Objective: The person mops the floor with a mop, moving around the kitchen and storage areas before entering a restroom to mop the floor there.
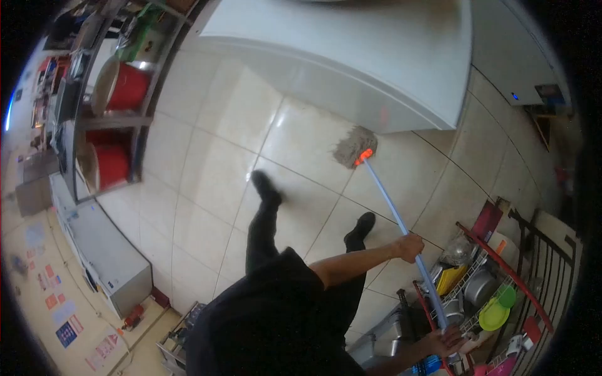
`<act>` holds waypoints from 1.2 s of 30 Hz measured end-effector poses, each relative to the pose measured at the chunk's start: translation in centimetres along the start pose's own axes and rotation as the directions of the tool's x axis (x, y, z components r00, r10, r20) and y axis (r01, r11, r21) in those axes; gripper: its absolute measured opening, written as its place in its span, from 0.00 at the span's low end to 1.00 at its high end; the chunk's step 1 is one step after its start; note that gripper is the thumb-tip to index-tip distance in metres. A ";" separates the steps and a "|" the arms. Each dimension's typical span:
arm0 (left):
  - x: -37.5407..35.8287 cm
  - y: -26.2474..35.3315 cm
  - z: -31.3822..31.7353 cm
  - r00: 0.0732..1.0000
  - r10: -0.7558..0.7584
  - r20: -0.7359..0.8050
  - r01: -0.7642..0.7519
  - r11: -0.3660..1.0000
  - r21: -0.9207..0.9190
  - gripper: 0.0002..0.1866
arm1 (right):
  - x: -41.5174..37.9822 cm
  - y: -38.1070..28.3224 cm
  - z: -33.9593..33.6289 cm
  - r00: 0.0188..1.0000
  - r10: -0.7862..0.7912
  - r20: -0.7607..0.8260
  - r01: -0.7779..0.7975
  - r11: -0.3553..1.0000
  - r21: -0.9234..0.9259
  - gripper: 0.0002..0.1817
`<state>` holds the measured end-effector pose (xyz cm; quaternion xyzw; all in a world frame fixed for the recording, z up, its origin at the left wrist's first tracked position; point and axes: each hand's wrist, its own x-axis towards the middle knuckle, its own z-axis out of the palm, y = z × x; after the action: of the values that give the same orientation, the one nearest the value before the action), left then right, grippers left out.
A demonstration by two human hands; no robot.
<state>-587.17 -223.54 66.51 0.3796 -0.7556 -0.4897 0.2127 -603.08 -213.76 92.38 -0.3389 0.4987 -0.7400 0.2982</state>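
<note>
A mop lies at a slant across the right of the view, with a long pale-blue handle (392,203), an orange-red socket (364,156) and a grey string head (354,147) flat on the tiles. My left hand (409,248) is wrapped round the middle of the handle. Lower down, near its top end, my right hand (443,342) also grips the handle. The mop head rests at the lower edge of a large white appliance (351,69), partly against its corner. Both my feet, in black shoes, stand on the floor behind the mop head.
Beige floor tiles (219,144) spread around my feet. A metal shelf holding red pots (128,84) stands at left, with a white chest-like unit (113,250) below it. Close to the handle at right is a dish rack with pans (480,288) and a green plate (494,315).
</note>
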 end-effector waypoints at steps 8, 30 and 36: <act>-22.9 -23.5 -16.4 0.870 -0.380 -0.315 0.418 0.906 0.062 0.09 | -12.7 21.7 17.5 0.787 -0.106 0.608 0.528 0.625 -0.575 0.19; -6.8 -0.4 4.6 0.910 -0.413 -0.038 0.415 0.904 0.105 0.14 | -1.1 -1.3 2.8 0.940 0.309 -0.148 -0.323 0.943 -0.082 0.22; -2.3 4.6 11.0 0.930 -0.349 0.115 0.332 0.933 0.139 0.15 | 1.2 -4.8 -9.0 0.980 0.201 0.008 -0.200 0.978 -0.060 0.18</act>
<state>-595.04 -214.30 66.01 0.4821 -0.7184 -0.4990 0.0493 -611.45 -208.33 94.72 -0.3008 0.5499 -0.6886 0.3647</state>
